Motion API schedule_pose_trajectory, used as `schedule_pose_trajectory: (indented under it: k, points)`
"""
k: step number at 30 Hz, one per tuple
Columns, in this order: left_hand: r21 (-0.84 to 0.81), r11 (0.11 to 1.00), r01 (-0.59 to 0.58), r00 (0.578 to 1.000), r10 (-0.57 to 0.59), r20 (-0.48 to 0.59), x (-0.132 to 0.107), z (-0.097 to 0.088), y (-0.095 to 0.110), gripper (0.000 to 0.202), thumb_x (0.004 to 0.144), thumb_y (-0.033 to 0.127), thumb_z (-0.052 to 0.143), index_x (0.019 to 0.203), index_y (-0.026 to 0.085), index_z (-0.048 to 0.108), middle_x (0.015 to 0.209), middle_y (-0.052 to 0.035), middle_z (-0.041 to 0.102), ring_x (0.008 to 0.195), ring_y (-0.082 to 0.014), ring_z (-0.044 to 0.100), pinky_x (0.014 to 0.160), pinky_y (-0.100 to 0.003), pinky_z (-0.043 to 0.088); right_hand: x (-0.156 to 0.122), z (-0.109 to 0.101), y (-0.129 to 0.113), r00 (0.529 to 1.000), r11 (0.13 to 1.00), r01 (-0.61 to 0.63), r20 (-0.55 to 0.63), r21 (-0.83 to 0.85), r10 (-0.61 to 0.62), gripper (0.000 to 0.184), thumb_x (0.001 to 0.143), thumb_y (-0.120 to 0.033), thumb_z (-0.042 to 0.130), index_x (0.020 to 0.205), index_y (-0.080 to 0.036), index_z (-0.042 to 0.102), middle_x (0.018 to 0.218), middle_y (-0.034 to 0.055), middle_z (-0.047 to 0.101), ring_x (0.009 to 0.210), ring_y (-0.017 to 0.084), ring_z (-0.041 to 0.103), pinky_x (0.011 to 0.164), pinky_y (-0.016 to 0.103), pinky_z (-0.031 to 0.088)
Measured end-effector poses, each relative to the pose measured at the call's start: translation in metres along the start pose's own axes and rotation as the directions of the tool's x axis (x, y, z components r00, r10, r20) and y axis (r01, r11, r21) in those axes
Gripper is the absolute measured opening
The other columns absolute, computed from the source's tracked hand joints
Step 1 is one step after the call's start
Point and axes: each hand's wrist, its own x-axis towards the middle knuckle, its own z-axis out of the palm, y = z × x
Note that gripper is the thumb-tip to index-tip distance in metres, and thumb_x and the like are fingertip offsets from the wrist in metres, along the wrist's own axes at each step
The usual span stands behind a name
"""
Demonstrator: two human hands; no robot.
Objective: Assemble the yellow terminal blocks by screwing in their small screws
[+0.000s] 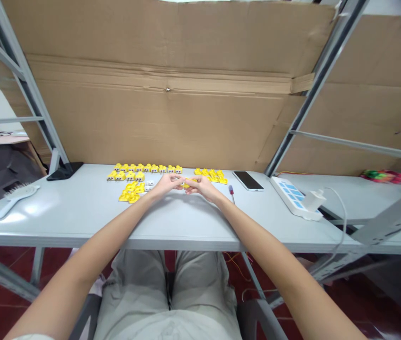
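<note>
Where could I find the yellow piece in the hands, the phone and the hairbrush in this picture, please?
Yellow piece (186, 185), head view: on its small visible part.
Phone (248, 181), head view: on its dark screen.
Hairbrush (21, 194), head view: on its pale head.

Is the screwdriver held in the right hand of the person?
No, the screwdriver lies on the table, while the right hand and the left hand hold a small yellow piece between them.

Bright, tabletop (76, 208) glare (left), stretched edges
</note>
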Motion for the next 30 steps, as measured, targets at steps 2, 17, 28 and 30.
schedule_pose_trajectory:
  k: [2, 17, 28, 30]
  points:
    - [-0.020, 1.000, 0.013, 1.000, -0.014, -0.008, 0.000, 0.001, 0.000, 0.056, 0.070, 0.062, 0.073, 0.095, 0.012, 0.071, 0.098, -0.0135, 0.072, 0.082, -0.0204, 0.068, 0.082, -0.035, 0.055, 0.000, 0.000, -0.001, 1.000, 1.000, 0.005, 0.002, 0.008, -0.005, 0.034, 0.068, -0.044, 0.080, 0.076, -0.013, 0.069, 0.071, 0.0053, 0.068, 0.066, 0.014, 0.065, 0.073, 0.030, 0.058]
    - [-0.166, 0.979, 0.117, 0.993, -0.110, 0.050, -0.001, 0.001, 0.004, 0.047, 0.067, 0.041, 0.080, 0.100, 0.011, 0.066, 0.098, -0.0113, 0.072, 0.085, -0.0207, 0.070, 0.092, -0.039, 0.051, 0.001, 0.000, 0.001, 0.999, 1.000, 0.003, -0.035, 0.016, -0.003, 0.026, 0.070, -0.036, 0.078, 0.077, -0.013, 0.069, 0.071, 0.0051, 0.069, 0.064, 0.013, 0.066, 0.072, 0.028, 0.058]
    - [0.210, 0.975, 0.071, 0.995, -0.085, 0.060, 0.000, -0.003, -0.001, 0.040, 0.073, 0.039, 0.069, 0.104, 0.013, 0.065, 0.080, -0.0072, 0.070, 0.068, -0.0169, 0.065, 0.069, -0.030, 0.052, 0.016, -0.036, 0.014, 0.929, 0.818, 0.017, -0.293, -0.574, -0.226, 0.021, 0.086, -0.032, 0.057, 0.090, -0.015, 0.068, 0.088, 0.0086, 0.071, 0.071, 0.017, 0.064, 0.063, 0.028, 0.052]
    - [0.341, 0.940, 0.034, 0.989, -0.082, 0.127, 0.000, -0.002, -0.003, 0.039, 0.073, 0.042, 0.068, 0.099, 0.013, 0.068, 0.079, -0.0077, 0.071, 0.068, -0.0190, 0.066, 0.067, -0.030, 0.050, 0.018, -0.051, 0.016, 0.920, 0.654, -0.112, -0.326, -0.748, -0.216, 0.014, 0.084, -0.020, 0.057, 0.087, -0.015, 0.070, 0.093, 0.0099, 0.072, 0.081, 0.018, 0.066, 0.075, 0.030, 0.051]
